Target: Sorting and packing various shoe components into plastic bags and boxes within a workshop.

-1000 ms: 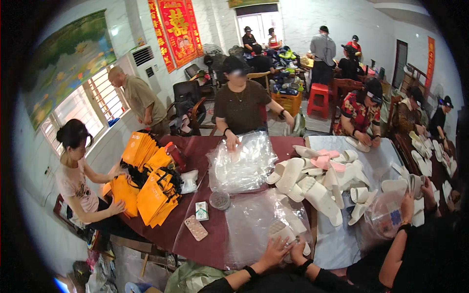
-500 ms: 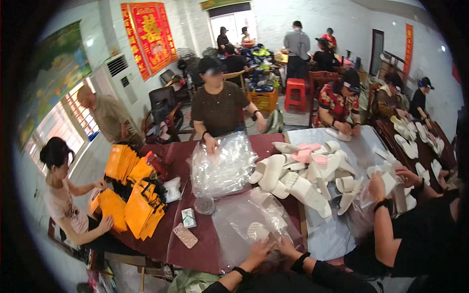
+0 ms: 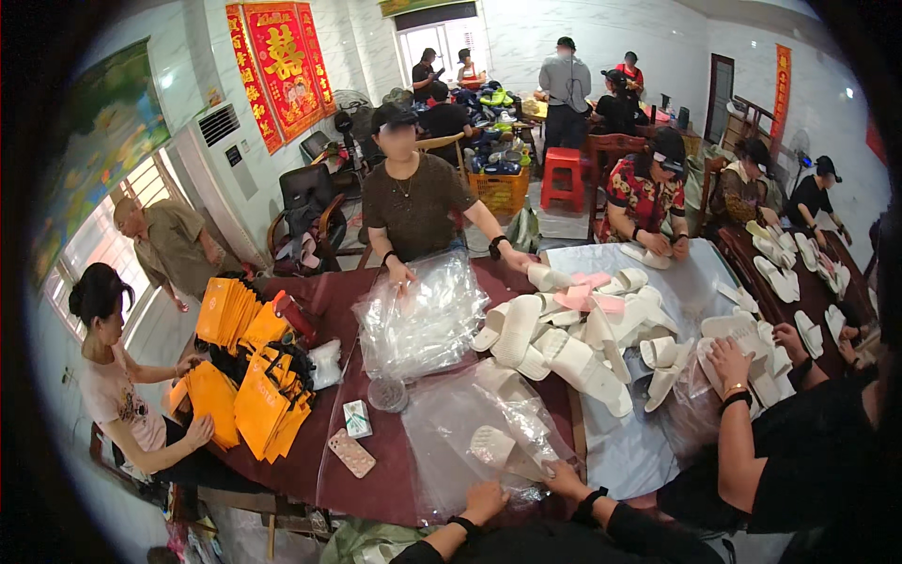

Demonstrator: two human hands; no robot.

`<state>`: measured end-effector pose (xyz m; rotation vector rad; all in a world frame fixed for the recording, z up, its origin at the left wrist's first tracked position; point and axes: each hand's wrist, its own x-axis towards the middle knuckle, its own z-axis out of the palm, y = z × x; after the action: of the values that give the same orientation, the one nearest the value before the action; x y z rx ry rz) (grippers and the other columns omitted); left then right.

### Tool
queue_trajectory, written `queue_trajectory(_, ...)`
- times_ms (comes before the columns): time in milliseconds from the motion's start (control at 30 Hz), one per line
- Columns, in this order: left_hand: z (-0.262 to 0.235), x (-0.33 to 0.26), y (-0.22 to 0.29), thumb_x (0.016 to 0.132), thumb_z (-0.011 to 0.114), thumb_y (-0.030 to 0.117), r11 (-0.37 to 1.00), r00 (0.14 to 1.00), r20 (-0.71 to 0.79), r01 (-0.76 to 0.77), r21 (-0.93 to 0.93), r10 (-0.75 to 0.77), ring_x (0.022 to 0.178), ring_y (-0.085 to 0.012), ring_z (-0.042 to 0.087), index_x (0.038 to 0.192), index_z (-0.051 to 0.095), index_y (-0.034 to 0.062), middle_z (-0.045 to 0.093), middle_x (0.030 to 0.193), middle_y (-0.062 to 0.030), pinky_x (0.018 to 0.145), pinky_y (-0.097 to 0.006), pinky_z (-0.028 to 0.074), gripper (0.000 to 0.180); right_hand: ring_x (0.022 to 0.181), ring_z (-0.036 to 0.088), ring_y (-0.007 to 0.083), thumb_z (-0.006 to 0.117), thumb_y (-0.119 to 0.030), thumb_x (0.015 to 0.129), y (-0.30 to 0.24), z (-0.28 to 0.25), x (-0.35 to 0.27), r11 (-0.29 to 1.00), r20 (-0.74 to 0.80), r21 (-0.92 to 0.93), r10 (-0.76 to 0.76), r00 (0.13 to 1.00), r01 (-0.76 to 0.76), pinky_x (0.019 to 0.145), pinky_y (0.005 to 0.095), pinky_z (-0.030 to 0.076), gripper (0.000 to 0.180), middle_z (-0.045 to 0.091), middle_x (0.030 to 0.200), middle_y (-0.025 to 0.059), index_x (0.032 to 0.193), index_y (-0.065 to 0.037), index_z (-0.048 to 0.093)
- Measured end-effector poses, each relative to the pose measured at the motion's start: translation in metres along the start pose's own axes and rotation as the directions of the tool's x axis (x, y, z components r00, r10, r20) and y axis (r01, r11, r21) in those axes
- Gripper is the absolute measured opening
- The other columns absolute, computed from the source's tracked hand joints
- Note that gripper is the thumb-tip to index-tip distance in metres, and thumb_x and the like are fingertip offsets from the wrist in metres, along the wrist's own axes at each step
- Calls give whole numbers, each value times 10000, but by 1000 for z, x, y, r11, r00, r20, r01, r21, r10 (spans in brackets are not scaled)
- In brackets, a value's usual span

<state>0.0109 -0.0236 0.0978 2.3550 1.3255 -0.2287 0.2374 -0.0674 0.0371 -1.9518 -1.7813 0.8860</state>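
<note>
The left hand (image 3: 486, 500) and right hand (image 3: 562, 477) grip a clear plastic bag (image 3: 470, 442) with fingers closed; one white foam slipper (image 3: 501, 451) lies inside. Beyond the bag, a heap of white slippers (image 3: 583, 343) awaits bagging.

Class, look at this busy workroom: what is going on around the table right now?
Several people sit around a long table handling white slippers and clear plastic bags. The camera wearer's left hand and right hand hold a clear bag with a white slipper inside. A heap of white slippers lies in the middle. Opposite, a person in a brown top touches a stack of clear bags. At left, a person sorts orange bags.
</note>
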Motion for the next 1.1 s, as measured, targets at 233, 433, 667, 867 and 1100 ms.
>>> queue_trajectory(233,11,5,7,772,493,526,991,993,-25,114,-65,-115,753,-345,608,1012,519,32,619,832,-183,620,-464,472,550,986,461,431,571,-317,742,-30,-10,-7,958,-51,-222,177,983,-184,790,493,417,616,399,1176,250,1305,-227,338)
queue_trajectory(433,10,3,4,753,550,394,983,985,91,157,-94,-149,804,-361,596,849,618,18,621,865,-178,671,-458,469,394,966,459,432,552,-292,748,-25,-13,-1,936,-52,-270,218,974,-224,786,507,395,614,409,1128,283,1315,-223,330)
queue_trajectory(667,7,1,-6,806,459,294,957,976,166,178,-230,-141,796,-392,584,861,601,-12,602,860,-229,667,-481,451,342,923,457,384,540,-168,694,-23,-23,0,834,-354,-539,-95,931,-120,838,452,357,669,452,1036,242,1322,-119,317)
queue_trajectory(867,16,1,-10,796,440,267,951,979,144,180,-250,-147,799,-401,577,849,607,-2,598,865,-232,681,-482,448,321,956,438,436,583,-229,721,-25,0,-7,914,-212,-399,-15,977,-73,827,474,379,658,401,1083,291,1301,-63,322)
queue_trajectory(1100,21,-10,-6,766,457,207,944,972,176,200,-261,-157,805,-389,584,847,616,5,601,880,-226,674,-477,456,270,947,462,428,619,-214,725,-12,20,-3,997,-171,-11,76,982,-79,840,450,378,651,448,1049,292,1281,-29,336)
